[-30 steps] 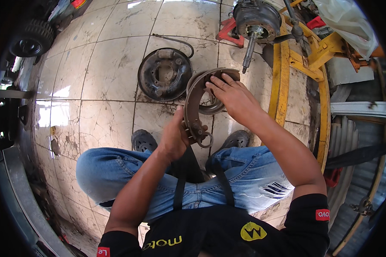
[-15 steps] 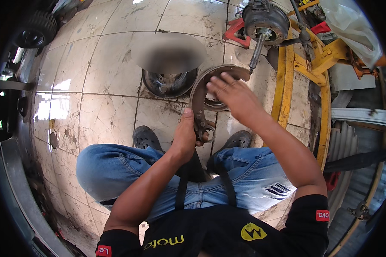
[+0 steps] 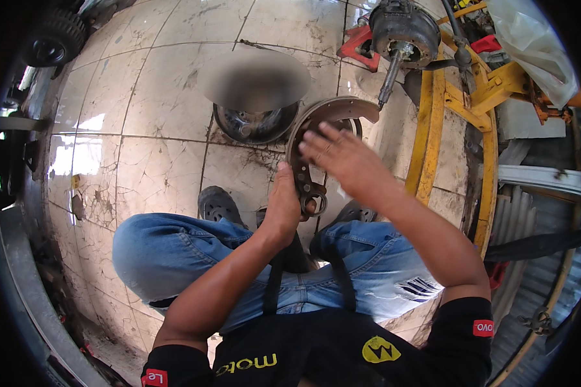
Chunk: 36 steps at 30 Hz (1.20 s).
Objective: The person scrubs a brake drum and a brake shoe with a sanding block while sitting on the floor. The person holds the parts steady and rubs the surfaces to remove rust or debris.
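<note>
Two bare hands meet at a curved brake shoe point(image 3: 317, 113), held above the tiled floor point(image 3: 161, 168) near the seated person's feet, right of a round black backing plate point(image 3: 255, 129) whose far part is blurred; the left hand point(image 3: 284, 200) is clamped on the shoe's near end, thumb on its left side, beside a metal ring point(image 3: 317, 206) there. The right hand point(image 3: 352, 164) has its fingers spread across the shoe's inner side, blurred, so I cannot tell whether they touch. Far right, a brake drum point(image 3: 403, 35) with a shaft point(image 3: 388, 80) stands by a red jack stand point(image 3: 360, 48), left of a yellow steel frame point(image 3: 426, 135). As far as shows, the shoe is off the backing plate and loose in hand, seated nowhere; how much handling is left cannot be judged
</note>
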Tool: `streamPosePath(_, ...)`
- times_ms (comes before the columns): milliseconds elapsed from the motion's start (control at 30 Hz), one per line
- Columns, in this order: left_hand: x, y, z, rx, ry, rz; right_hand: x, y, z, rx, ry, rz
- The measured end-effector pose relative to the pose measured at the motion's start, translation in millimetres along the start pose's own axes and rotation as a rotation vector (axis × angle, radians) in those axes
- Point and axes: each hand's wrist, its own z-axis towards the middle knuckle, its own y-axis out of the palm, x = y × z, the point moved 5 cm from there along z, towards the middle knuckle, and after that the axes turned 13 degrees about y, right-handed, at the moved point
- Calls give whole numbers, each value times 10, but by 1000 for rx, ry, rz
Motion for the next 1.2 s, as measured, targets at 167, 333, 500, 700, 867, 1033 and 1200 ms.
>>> streamPosePath(167,24,-31,33,48,9,23,58,5,2,14,95,-86)
streamPosePath(333,39,-27,48,20,47,43,221,-4,65,19,110,18)
streamPosePath(500,72,-19,45,52,66,40,-45,-1,0,-23,0,46)
streamPosePath(700,96,-2,63,19,69,83,147,11,53,-27,187,-43)
streamPosePath(867,125,22,57,48,106,102,-17,-52,45,-55,10,69)
streamPosePath(1033,160,49,95,45,106,59,-41,-117,14,90,-7,67)
streamPosePath(1200,112,-9,78,3,43,56,206,-87,69,107,137,-36)
